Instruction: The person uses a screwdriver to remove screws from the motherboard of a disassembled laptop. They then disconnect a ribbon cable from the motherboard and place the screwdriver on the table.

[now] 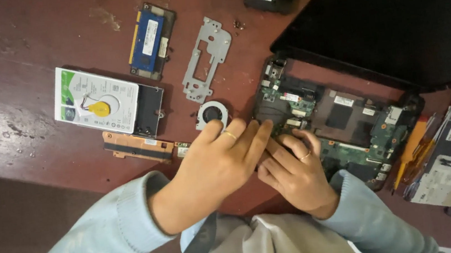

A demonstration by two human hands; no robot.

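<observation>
One hard drive (96, 102), one fan (212, 113), two hands (215, 164).

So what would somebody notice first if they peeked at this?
Probably the two hands, left hand and right hand, pressed together on the near edge of the opened laptop's green motherboard. Next, the white-labelled hard drive at the left of the reddish table, with a blue memory module behind it.

Your hands are crowding the green circuit board (342, 125)'s near-left corner. The small fan (212, 113), metal bracket (206, 59) and hard drive (97, 101) are blocking the left; bare table (15, 42) is lying open far-left.
</observation>
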